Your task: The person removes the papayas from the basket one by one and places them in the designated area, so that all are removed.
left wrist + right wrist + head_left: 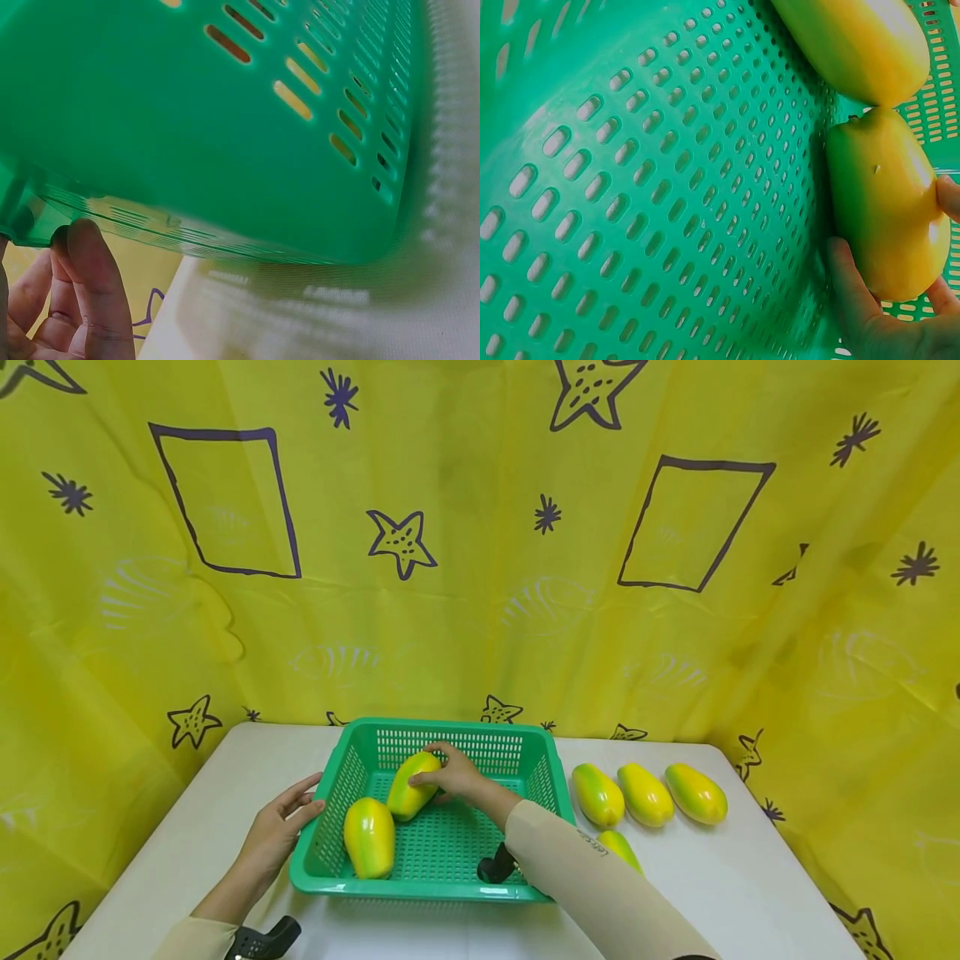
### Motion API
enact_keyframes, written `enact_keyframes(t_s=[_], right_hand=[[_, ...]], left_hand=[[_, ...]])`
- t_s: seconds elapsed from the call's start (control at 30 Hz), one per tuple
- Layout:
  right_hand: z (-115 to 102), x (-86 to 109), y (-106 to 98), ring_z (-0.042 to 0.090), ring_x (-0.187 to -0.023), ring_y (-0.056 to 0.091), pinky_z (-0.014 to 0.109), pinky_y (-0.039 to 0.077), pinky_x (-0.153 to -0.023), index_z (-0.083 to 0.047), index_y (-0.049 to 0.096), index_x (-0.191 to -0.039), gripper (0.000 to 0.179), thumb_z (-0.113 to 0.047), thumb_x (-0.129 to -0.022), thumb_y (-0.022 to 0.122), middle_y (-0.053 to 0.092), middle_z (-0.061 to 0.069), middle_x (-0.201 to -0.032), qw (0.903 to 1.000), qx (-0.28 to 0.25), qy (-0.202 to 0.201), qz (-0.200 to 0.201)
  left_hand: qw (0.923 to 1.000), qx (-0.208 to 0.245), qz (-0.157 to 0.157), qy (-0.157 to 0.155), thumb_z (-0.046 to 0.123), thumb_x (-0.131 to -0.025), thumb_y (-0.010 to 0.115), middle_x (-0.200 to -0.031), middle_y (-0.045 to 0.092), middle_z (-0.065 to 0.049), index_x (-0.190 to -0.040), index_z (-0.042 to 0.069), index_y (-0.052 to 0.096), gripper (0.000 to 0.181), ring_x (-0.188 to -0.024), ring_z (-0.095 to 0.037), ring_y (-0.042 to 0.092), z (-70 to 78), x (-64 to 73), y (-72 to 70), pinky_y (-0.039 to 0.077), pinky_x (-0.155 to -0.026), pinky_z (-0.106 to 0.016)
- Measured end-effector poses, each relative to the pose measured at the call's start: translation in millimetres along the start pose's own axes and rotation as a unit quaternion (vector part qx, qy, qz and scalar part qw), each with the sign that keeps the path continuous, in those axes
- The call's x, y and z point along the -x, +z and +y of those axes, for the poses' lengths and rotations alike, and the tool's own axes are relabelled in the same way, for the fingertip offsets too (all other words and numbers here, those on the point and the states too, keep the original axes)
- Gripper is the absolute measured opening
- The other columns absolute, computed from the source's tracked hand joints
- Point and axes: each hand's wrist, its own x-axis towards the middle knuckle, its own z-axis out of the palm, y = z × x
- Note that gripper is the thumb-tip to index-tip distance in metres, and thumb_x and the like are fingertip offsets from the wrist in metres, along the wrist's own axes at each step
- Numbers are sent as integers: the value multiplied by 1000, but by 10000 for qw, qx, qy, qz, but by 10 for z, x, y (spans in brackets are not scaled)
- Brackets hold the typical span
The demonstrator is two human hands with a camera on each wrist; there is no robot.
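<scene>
A green plastic basket (pixel 450 887) with slotted walls stands on a white table. My right hand (pixel 455 774) reaches into it and grips a yellow-green papaya (pixel 885 202), thumb on one side and fingers on the other. The papaya lies tilted toward the basket's back left. A second papaya (pixel 370 839) lies at the front left of the basket, its end against the held one in the right wrist view. My left hand (pixel 279 818) touches the basket's left rim from outside with thumb and fingertips, its fingers loosely bent; the rim hides part of the contact.
Right of the basket, three papayas (pixel 697 793) lie in a row on the table (pixel 720 893). Another papaya (pixel 619 847) lies nearer, partly hidden by my right sleeve (pixel 592 877). A yellow patterned curtain (pixel 465 635) hangs behind and beside the table.
</scene>
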Motion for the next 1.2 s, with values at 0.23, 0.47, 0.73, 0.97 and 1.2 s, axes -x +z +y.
enact_keyframes(t_s=[0.23,0.47,0.73,0.97,1.2], right_hand=[[4,3,-14,39,-104,63,52,58,-76,-9,49,-137,62,-11,-82,78,56,25,-120,9999,-112,45,-61],[-71,81,-88,39,-104,63,53,57,-80,-9,47,-141,65,-8,-83,76,55,25,-122,9993,-264,55,-275],[-90,115,-201,38,-107,62,55,55,-84,-11,46,-142,65,-8,-84,75,53,24,-123,9981,-451,86,-401],[-129,186,-305,40,-112,58,57,54,-86,-11,42,-146,68,-9,-86,73,49,26,-130,9974,-520,87,-499],[-204,293,-415,40,-119,53,55,55,-86,-12,40,-147,67,-9,-87,70,44,26,-137,9955,-689,104,-645]], left_hand=[[10000,-2,-14,-14,31,-97,62,-119,51,-10,-150,13,41,60,-74,-7,49,-1,2,0,48,-61,-20],[10000,-31,-1,35,31,-97,62,-121,50,-12,-150,12,40,60,-77,-7,50,6,4,3,49,-63,-19],[10000,26,-10,19,31,-97,62,-118,50,-11,-150,12,40,61,-76,-7,50,7,3,4,49,-63,-19],[10000,-33,-13,-12,31,-97,62,-123,49,-13,-150,12,40,60,-76,-7,48,6,7,3,48,-62,-19],[10000,-93,1,-4,31,-97,62,-122,51,-13,-150,12,40,60,-79,-8,50,9,8,-3,49,-64,-20]])
